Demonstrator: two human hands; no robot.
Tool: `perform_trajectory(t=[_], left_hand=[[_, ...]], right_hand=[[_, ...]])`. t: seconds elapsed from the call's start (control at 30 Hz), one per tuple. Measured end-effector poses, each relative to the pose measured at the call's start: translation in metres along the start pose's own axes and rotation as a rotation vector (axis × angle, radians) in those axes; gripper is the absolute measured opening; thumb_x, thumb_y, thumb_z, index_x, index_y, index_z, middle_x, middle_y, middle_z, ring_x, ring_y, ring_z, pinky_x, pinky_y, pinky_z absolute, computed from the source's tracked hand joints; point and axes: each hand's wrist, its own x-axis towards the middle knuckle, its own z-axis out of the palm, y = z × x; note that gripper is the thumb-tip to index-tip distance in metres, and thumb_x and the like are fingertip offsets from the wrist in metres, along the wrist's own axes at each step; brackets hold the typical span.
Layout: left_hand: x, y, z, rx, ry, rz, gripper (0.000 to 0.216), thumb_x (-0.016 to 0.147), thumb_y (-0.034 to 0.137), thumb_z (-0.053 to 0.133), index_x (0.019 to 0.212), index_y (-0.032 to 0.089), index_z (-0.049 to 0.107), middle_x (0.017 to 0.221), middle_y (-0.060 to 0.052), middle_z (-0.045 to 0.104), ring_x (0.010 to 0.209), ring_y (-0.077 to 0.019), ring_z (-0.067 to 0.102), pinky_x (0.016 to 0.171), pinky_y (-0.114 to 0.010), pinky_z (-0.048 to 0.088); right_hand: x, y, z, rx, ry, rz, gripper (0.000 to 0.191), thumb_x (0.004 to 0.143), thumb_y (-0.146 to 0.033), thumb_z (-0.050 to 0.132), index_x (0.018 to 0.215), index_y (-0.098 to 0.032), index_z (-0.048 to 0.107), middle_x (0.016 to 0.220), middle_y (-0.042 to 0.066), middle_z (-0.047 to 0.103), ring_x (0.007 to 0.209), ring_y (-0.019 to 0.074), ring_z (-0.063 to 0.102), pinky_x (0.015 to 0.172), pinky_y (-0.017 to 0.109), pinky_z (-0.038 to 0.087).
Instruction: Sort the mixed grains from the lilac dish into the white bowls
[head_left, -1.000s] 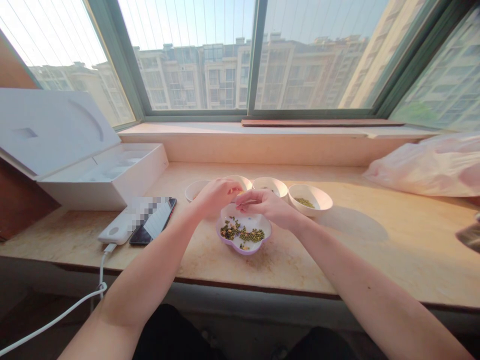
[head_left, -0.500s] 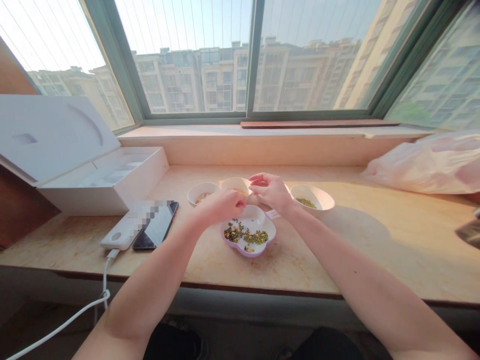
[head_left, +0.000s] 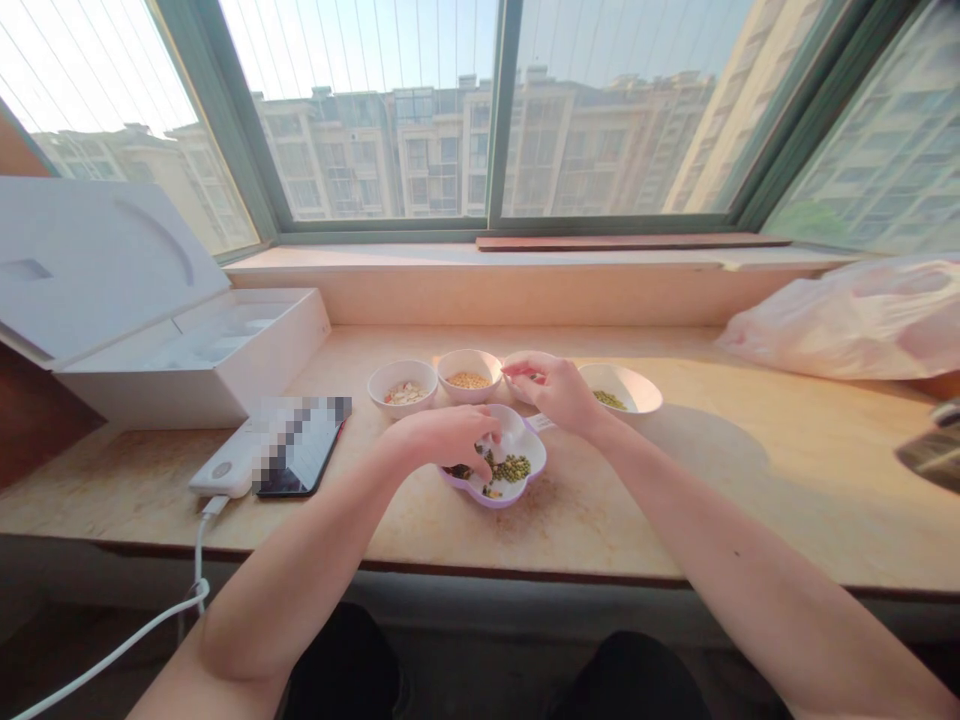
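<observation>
My left hand (head_left: 454, 437) is over the flower-shaped white bowl with a purple outside (head_left: 517, 492), thumb and fingers apart and reaching down into it. Green beans (head_left: 513, 469) lie in that bowl with darker and yellowish bits, some hidden by the hand. Farther back, my right hand (head_left: 555, 392) is held above a white bowl (head_left: 529, 357) that it mostly covers. Its fingertips are pinched together; anything between them is too small to make out. To the left of it stands a bowl of yellow grains (head_left: 469, 380), and to the right a bowl with green beans (head_left: 641, 387).
Another white bowl (head_left: 401, 388) with pale and reddish pieces stands at the left of the row. Farther left are a black phone (head_left: 304, 465), a white power bank (head_left: 223, 468) with a cable, and an open white box (head_left: 150, 390). A plastic bag (head_left: 855, 315) lies right.
My left hand has come down from beside the back bowls into the flower-shaped bowl, and its fingers have spread. My right hand has shifted slightly right and stays pinched.
</observation>
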Motion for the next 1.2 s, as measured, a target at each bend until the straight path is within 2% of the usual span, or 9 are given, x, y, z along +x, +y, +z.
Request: perform_trajectory(t=[0.23, 0.63, 0.77, 0.9, 1.0, 1.1, 1.2], left_hand=[[0.005, 0.006, 0.003, -0.036, 0.01, 0.038, 0.017, 0.075, 0.018, 0.08, 0.086, 0.024, 0.069, 0.086, -0.002, 0.069, 0.076, -0.021, 0.064, 0.067, -0.034, 0.045], [0.006, 0.005, 0.009, -0.037, 0.043, 0.045, 0.008, 0.081, 0.017, 0.072, 0.077, 0.021, 0.067, 0.081, -0.003, 0.068, 0.08, -0.0209, 0.062, 0.074, -0.033, 0.048], [0.006, 0.006, 0.009, -0.047, 0.089, 0.08, 0.013, 0.082, 0.014, 0.07, 0.073, 0.021, 0.063, 0.076, -0.001, 0.064, 0.076, -0.0192, 0.061, 0.073, -0.032, 0.047], [0.006, 0.004, 0.012, -0.004, 0.122, 0.135, 0.019, 0.086, 0.011, 0.067, 0.07, 0.02, 0.061, 0.078, -0.002, 0.064, 0.073, -0.0177, 0.06, 0.071, -0.031, 0.045], [0.006, 0.003, 0.012, 0.061, 0.071, 0.143, 0.019, 0.09, 0.013, 0.063, 0.073, 0.02, 0.062, 0.082, -0.003, 0.065, 0.077, -0.0188, 0.06, 0.072, -0.031, 0.045], [0.006, 0.002, 0.006, 0.108, 0.014, 0.153, 0.021, 0.094, 0.01, 0.057, 0.075, 0.019, 0.06, 0.089, -0.004, 0.066, 0.083, -0.0189, 0.061, 0.076, -0.031, 0.045], [0.006, 0.003, -0.003, 0.042, 0.059, 0.094, 0.02, 0.099, 0.015, 0.051, 0.081, 0.019, 0.061, 0.088, -0.003, 0.065, 0.079, -0.0164, 0.06, 0.074, -0.029, 0.045]], right_hand=[[-0.001, -0.005, 0.0, -0.013, -0.023, -0.028, 0.021, 0.088, -0.018, 0.061, 0.095, -0.023, 0.081, 0.11, 0.006, 0.08, 0.094, 0.0213, 0.073, 0.083, 0.034, 0.058], [-0.004, -0.007, -0.001, -0.013, -0.044, -0.064, 0.021, 0.089, -0.022, 0.06, 0.094, -0.022, 0.08, 0.107, 0.006, 0.079, 0.085, 0.0194, 0.069, 0.079, 0.034, 0.056], [-0.004, -0.007, -0.002, -0.02, -0.046, -0.064, 0.021, 0.09, -0.023, 0.06, 0.094, -0.023, 0.081, 0.107, 0.006, 0.079, 0.083, 0.019, 0.069, 0.078, 0.033, 0.056], [-0.004, -0.008, -0.002, -0.024, -0.048, -0.064, 0.021, 0.089, -0.024, 0.061, 0.096, -0.023, 0.081, 0.107, 0.006, 0.079, 0.084, 0.02, 0.069, 0.078, 0.034, 0.056], [-0.004, -0.007, -0.003, -0.012, -0.043, -0.058, 0.021, 0.089, -0.024, 0.062, 0.096, -0.023, 0.081, 0.107, 0.007, 0.079, 0.083, 0.0203, 0.069, 0.079, 0.036, 0.056], [-0.002, -0.004, -0.003, 0.022, -0.043, -0.047, 0.021, 0.089, -0.023, 0.062, 0.097, -0.023, 0.081, 0.109, 0.007, 0.079, 0.085, 0.021, 0.07, 0.08, 0.036, 0.057], [0.0, -0.001, -0.004, 0.04, -0.041, -0.013, 0.022, 0.088, -0.022, 0.062, 0.099, -0.023, 0.081, 0.107, 0.007, 0.08, 0.082, 0.0203, 0.07, 0.08, 0.036, 0.057]])
